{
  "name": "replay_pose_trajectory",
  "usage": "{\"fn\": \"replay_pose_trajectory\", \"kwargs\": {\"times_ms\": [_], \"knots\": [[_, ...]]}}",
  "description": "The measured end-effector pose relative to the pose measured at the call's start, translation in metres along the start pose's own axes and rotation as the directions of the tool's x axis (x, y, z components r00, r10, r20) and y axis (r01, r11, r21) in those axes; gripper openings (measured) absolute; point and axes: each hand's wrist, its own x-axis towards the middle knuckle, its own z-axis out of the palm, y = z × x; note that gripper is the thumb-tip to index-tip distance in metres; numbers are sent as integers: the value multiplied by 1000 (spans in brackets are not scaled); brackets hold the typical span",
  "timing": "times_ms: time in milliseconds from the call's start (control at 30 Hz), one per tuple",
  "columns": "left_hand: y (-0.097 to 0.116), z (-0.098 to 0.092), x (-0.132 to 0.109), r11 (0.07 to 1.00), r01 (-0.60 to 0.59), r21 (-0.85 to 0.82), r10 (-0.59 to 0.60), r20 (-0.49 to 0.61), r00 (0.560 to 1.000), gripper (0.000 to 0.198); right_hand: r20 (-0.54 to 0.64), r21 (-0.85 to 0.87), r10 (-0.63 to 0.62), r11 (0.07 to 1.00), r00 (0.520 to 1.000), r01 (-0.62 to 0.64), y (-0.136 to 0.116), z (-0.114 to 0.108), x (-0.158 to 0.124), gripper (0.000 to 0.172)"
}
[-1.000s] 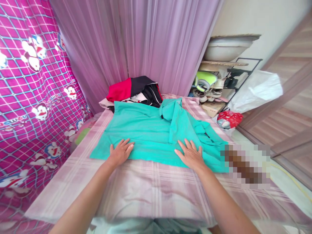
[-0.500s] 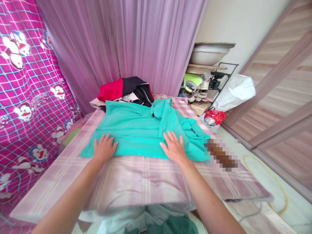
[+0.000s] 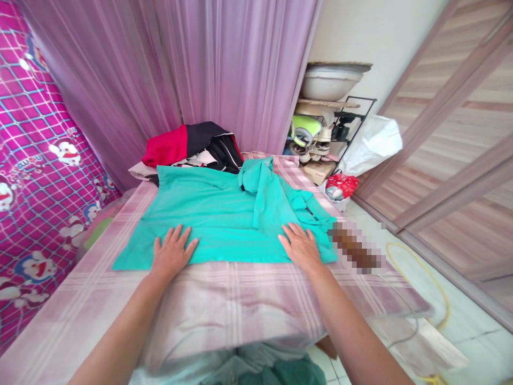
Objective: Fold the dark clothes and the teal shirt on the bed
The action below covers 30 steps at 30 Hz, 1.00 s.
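Note:
A teal shirt [image 3: 224, 214] lies spread out on a surface covered with a pink checked cloth [image 3: 224, 305]. My left hand [image 3: 171, 253] rests flat on the shirt's near hem, left of centre, fingers stretched out. My right hand [image 3: 300, 245] lies flat on the hem near its right corner, fingers apart. Neither hand grips anything. The shirt's right sleeve and collar [image 3: 256, 176] are bunched up toward the far right side.
A pile of red, black and white clothes [image 3: 192, 147] sits at the far end. A purple curtain [image 3: 192, 69] hangs behind it. To the right stand a shoe rack [image 3: 324, 139] with a basin on top, a white bag [image 3: 372, 141], a red bag [image 3: 340, 185] and a wooden door. A yellow cord [image 3: 420, 267] lies on the floor.
Both hands have slid along the shirt's near hem, the right one out toward the right corner, staying flat. The camera has turned to the right.

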Motion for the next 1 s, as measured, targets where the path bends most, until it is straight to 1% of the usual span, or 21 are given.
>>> {"fn": "replay_pose_trajectory", "kwargs": {"times_ms": [33, 100, 167, 233, 267, 300, 333, 400, 467, 500, 567, 633, 667, 700, 733, 800, 833, 933, 1000], "knots": [[0, 0, -1, 1000, -3, 7, 3, -11, 1000, 59, -45, 31, 17, 999, 999, -16, 12, 1, 0, 50], [2, 0, -2, 1000, -10, 23, 10, -26, 1000, 59, -154, 153, 77, 987, 985, -53, 33, 3, -1, 49], [5, -2, -4, 999, -15, 40, 16, -31, 999, 59, -238, 294, 220, 945, 946, -146, 49, 2, -3, 51], [7, -5, -6, 999, -10, 53, 11, -31, 999, 59, -234, 368, 405, 878, 884, -305, 60, -1, -6, 54], [8, -6, -7, 998, -6, 56, 8, -28, 1000, 58, -203, 370, 472, 848, 858, -379, 63, -4, -8, 54], [8, -7, -7, 998, -4, 56, 6, -24, 1000, 58, -163, 356, 507, 830, 846, -429, 65, -7, -10, 54], [8, -8, -7, 999, -3, 54, 5, -21, 1000, 58, -120, 335, 516, 825, 848, -454, 66, -10, -12, 53], [7, -7, -6, 999, -4, 51, 5, -18, 1000, 58, -58, 295, 481, 845, 875, -445, 67, -15, -15, 51], [6, -6, -6, 999, -2, 52, 3, -22, 1000, 58, -49, 281, 433, 871, 900, -403, 66, -19, -16, 47], [5, -4, -5, 999, 0, 52, 1, -24, 1000, 57, -75, 286, 413, 881, 908, -377, 67, -20, -15, 45], [3, -2, -6, 999, 3, 48, -1, -31, 1000, 57, -182, 308, 370, 901, 911, -305, 69, -23, -12, 44], [1, 0, -9, 999, 6, 46, -4, -39, 999, 56, -294, 306, 341, 919, 893, -250, 72, -23, -6, 44], [1, 0, -10, 999, 9, 46, -7, -43, 999, 56, -314, 288, 332, 926, 889, -244, 74, -22, -3, 44], [1, 1, -12, 999, 11, 48, -9, -46, 999, 56, -299, 257, 328, 932, 896, -255, 75, -21, -1, 43], [1, 1, -14, 999, 13, 51, -10, -49, 999, 56, -257, 216, 323, 938, 911, -272, 75, -19, 1, 41], [2, 0, -18, 998, 11, 59, -8, -57, 998, 56, -144, 125, 328, 942, 933, -312, 73, -14, 3, 38], [3, 0, -19, 998, 9, 63, -5, -61, 998, 56, -103, 86, 340, 939, 935, -332, 71, -12, 3, 38], [5, -3, -20, 997, 12, 71, -8, -51, 999, 57, -66, 32, 391, 920, 918, -390, 67, -11, 1, 42], [6, -4, -21, 997, 17, 72, -15, -30, 999, 57, -85, 56, 412, 911, 907, -408, 65, -16, -2, 45]]}}
